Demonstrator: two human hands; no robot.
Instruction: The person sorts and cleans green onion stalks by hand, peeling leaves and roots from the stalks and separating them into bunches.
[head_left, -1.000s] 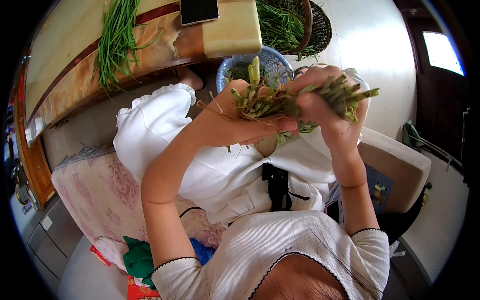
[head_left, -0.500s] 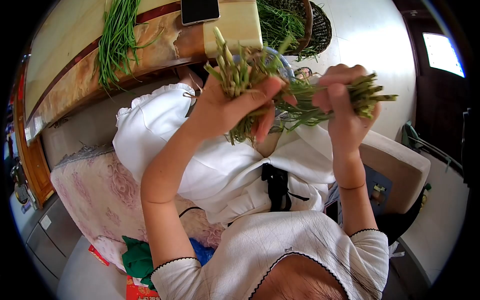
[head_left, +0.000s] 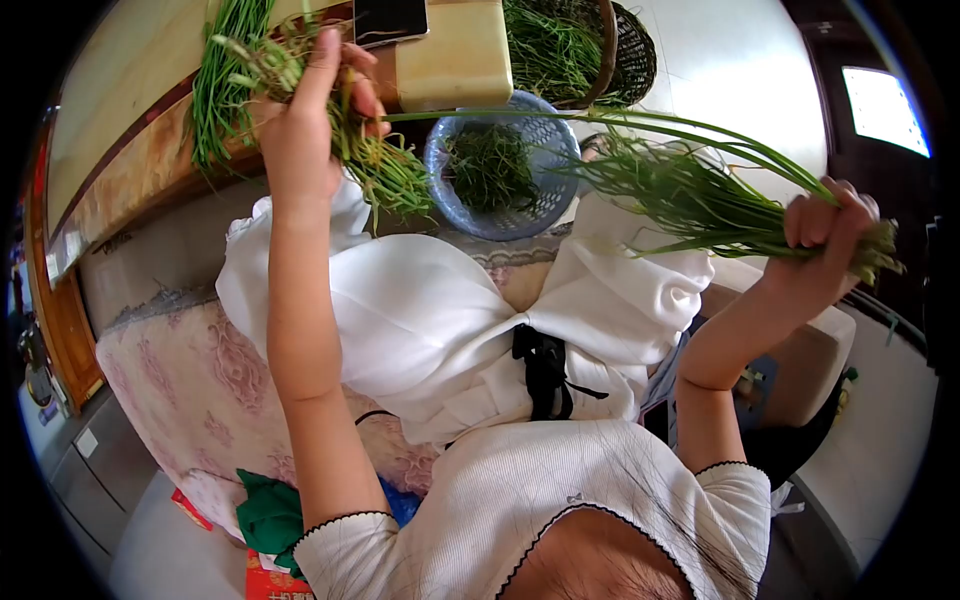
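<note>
My left hand (head_left: 303,150), over the table's front edge, is closed around a ragged bunch of chives (head_left: 385,170) with pale stem ends and some yellowed leaves. Out to the right, my right hand (head_left: 825,245) grips a second bundle of chives (head_left: 690,205) near its stem ends. The green leaves of that bundle trail leftward, and a few long blades stretch toward the left bunch. Between the hands and below them stands a blue plastic colander (head_left: 437,160) with loose green scraps (head_left: 490,165) inside.
A stone-topped table (head_left: 455,75) holds a phone (head_left: 390,20) and a pile of chives (head_left: 212,115). Behind the colander, a wicker basket (head_left: 638,60) contains more greens (head_left: 555,50). My white-clothed legs rest on a floral-covered sofa (head_left: 180,370).
My hands have moved apart: the left up and left to the table edge, the right outward to the right. The chives now stretch out between them, and the colander shows fully.
</note>
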